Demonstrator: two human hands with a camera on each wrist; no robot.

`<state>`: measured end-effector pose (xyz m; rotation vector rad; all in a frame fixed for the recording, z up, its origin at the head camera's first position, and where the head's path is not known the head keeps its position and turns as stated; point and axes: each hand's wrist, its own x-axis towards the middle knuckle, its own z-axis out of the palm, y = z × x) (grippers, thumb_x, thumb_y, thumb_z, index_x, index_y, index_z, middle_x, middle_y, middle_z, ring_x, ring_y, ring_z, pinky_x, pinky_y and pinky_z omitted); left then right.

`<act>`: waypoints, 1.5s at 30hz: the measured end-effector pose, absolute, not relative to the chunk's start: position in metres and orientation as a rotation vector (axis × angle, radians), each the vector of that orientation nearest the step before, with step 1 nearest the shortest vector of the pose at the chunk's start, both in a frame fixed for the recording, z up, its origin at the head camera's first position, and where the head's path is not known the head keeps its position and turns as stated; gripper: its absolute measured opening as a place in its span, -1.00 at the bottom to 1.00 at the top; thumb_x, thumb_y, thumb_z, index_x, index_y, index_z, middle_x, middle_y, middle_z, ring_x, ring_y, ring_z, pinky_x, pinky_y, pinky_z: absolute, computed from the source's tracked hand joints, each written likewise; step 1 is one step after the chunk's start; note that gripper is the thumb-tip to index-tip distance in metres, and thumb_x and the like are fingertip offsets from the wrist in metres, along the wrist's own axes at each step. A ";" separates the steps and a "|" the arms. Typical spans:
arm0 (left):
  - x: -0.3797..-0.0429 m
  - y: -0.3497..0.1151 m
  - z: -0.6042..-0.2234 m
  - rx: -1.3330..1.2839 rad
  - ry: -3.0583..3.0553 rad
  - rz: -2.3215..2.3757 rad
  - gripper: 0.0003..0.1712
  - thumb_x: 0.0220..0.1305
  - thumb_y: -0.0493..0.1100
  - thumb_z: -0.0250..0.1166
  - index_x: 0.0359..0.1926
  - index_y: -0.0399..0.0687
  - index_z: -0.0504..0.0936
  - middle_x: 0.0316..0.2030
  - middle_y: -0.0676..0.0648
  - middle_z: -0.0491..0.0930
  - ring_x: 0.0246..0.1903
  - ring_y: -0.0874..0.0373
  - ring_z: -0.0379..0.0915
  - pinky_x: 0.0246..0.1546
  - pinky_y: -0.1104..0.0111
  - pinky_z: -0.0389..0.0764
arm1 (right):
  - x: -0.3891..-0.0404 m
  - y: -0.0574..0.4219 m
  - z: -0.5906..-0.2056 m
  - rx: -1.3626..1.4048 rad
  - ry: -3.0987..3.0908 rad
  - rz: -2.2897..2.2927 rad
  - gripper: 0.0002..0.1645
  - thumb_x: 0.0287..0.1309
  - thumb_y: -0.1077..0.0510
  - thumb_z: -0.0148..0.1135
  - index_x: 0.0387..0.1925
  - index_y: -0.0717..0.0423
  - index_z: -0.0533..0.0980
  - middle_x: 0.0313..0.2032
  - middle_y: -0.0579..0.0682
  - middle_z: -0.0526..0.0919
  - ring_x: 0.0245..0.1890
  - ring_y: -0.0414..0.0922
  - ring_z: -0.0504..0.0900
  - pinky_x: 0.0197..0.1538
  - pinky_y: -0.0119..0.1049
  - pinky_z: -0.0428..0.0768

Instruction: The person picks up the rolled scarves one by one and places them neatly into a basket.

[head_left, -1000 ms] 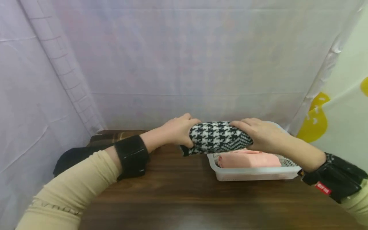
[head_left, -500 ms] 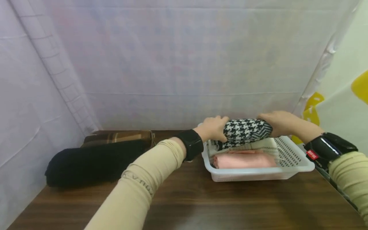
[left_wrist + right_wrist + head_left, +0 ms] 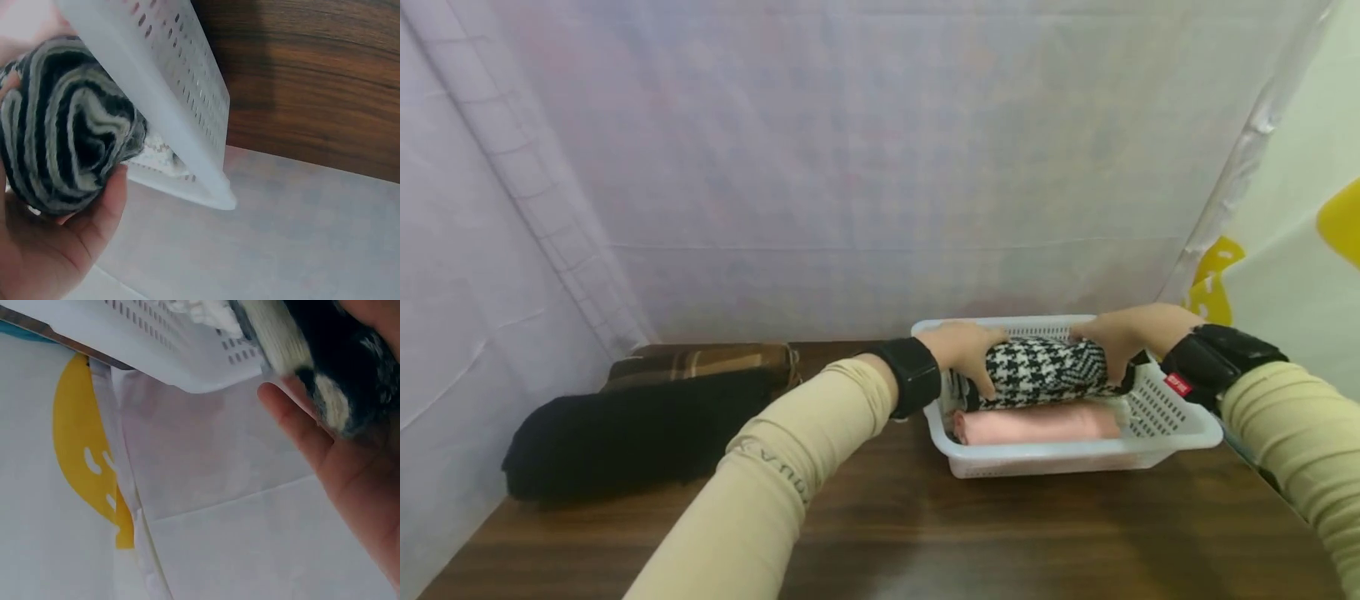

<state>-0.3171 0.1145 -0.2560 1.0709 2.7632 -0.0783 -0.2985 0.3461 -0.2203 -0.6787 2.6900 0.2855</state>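
A rolled houndstooth scarf [image 3: 1043,367], black and white, lies in the white plastic basket [image 3: 1075,451], behind a pink rolled cloth [image 3: 1037,424]. My left hand [image 3: 964,350] grips the scarf's left end, thumb in front and fingers at the back. At the opposite end, my right hand [image 3: 1126,335] holds the roll in the same way. The left wrist view shows the spiral end of the scarf [image 3: 81,134] beside the basket wall [image 3: 181,69]. Another pale, fringed cloth shows partly beneath the rolls, mostly hidden.
To the left on the wooden table [image 3: 880,517] lies a thick black roll [image 3: 632,433], with a brown plaid roll [image 3: 707,361] behind it. White curtains [image 3: 865,167] close off the back and the left side. The basket's right part shows its bare slotted floor.
Both hands have carried the houndstooth scarf to the right over the basket, then lowered it in behind the pink roll. The black roll at left has come into fuller view.
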 end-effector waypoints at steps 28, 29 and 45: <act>-0.337 0.061 -0.252 1.035 2.509 0.339 0.01 0.08 0.16 0.29 0.42 0.23 -0.11 0.40 -0.05 -0.05 0.36 0.02 -0.08 0.24 0.11 0.20 | -0.314 0.327 -0.231 -0.541 2.590 -0.050 -0.10 -0.30 0.33 0.43 0.12 0.33 0.16 0.05 0.53 0.23 0.02 0.34 0.33 -0.10 -0.01 0.53; -0.338 0.055 -0.247 1.034 2.500 0.376 -0.01 0.10 0.13 0.28 0.43 0.21 -0.11 0.40 -0.08 -0.04 0.36 0.00 -0.07 0.24 0.10 0.21 | -0.311 0.324 -0.225 -0.510 2.585 -0.061 -0.06 -0.29 0.33 0.42 0.17 0.33 0.13 0.11 0.57 0.15 0.06 0.39 0.27 -0.10 0.00 0.53; -0.331 -0.102 -0.217 0.780 2.872 0.551 -0.09 0.17 0.05 0.25 0.41 -0.03 -0.02 0.30 -0.26 0.17 0.27 -0.16 0.09 0.22 -0.02 0.18 | -0.233 0.245 -0.229 -1.307 3.149 -0.323 -0.52 -0.02 0.28 0.27 0.01 0.21 0.44 -0.06 0.13 0.56 -0.22 -0.01 0.60 -0.18 -0.13 0.58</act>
